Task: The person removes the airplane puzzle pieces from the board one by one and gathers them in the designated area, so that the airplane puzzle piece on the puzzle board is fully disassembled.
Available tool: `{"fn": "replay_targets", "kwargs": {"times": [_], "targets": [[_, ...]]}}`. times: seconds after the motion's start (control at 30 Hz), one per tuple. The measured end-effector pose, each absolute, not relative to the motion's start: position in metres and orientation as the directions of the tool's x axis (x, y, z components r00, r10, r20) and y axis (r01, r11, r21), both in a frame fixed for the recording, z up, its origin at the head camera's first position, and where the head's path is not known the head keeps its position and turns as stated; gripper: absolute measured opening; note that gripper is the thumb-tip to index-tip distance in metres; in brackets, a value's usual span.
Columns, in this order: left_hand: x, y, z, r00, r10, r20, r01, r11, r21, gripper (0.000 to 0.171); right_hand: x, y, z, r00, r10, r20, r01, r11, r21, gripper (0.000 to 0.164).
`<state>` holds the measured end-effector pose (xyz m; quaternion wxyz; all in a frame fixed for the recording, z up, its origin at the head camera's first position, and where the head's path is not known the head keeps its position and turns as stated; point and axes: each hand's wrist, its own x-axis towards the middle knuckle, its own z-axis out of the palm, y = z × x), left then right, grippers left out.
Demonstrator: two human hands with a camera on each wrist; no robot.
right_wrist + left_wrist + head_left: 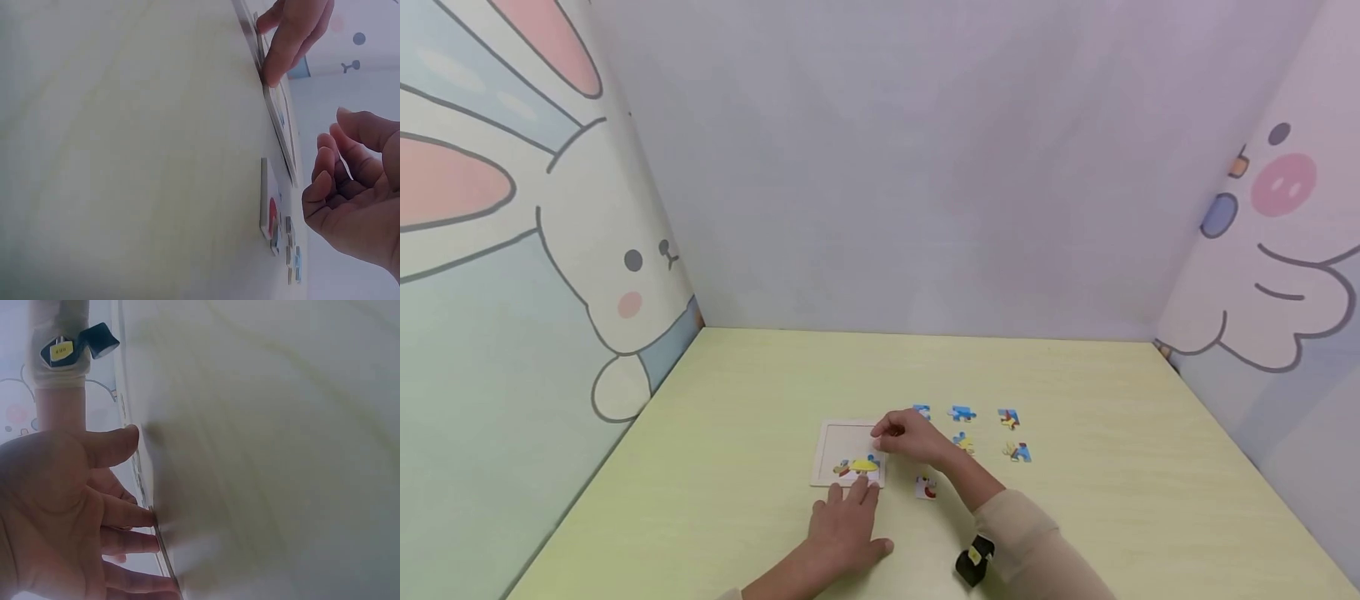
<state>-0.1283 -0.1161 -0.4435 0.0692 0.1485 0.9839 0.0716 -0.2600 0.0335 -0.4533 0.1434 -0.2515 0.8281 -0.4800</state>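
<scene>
A square puzzle tray point(817, 454) with a pale raised border lies on the table, and joined jigsaw pieces point(865, 466) with a yellow shape fill part of its near side. My left hand point(842, 529) lies flat in front of it, fingertips right at the tray's near border and thumb spread to the side. Over the tray's right border hovers my right hand point(913, 437), its fingers loosely bent. In the right wrist view that hand point(356, 181) shows no piece between thumb and fingertips. A white and red jigsaw piece point(926, 487) lies just right of the tray.
Several loose pieces lie right of the tray, among them a blue piece point(962, 413), a red and yellow piece point(1009, 418) and a blue-edged piece point(1018, 452). A black device point(974, 561) is strapped at the right sleeve. Printed walls stand around the table point(737, 392).
</scene>
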Motion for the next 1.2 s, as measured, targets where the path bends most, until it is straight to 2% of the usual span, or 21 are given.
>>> {"fn": "replay_targets", "kwargs": {"times": [0.4,0.63,1.07,1.2], "targets": [[-0.127,-0.112,-0.442,-0.954,0.268,-0.133,0.250,0.958,0.138,0.077,-0.274,0.003,-0.451,-0.738,-0.674,-0.026,-0.299,0.361,-0.884,0.018],[-0.128,-0.111,-0.441,-0.951,0.274,-0.142,0.254,0.956,0.144,0.077,-0.279,-0.008,-0.452,-0.695,-0.712,-0.097,-0.321,0.428,-0.845,0.016],[-0.129,-0.112,-0.439,-0.949,0.291,-0.120,0.274,0.951,0.145,0.075,-0.293,-0.024,-0.451,-0.556,-0.801,-0.221,-0.473,0.524,-0.708,0.013],[-0.129,-0.112,-0.437,-0.947,0.292,-0.133,0.272,0.950,0.151,0.075,-0.291,-0.025,-0.452,-0.545,-0.802,-0.245,-0.481,0.539,-0.692,0.011]]}}
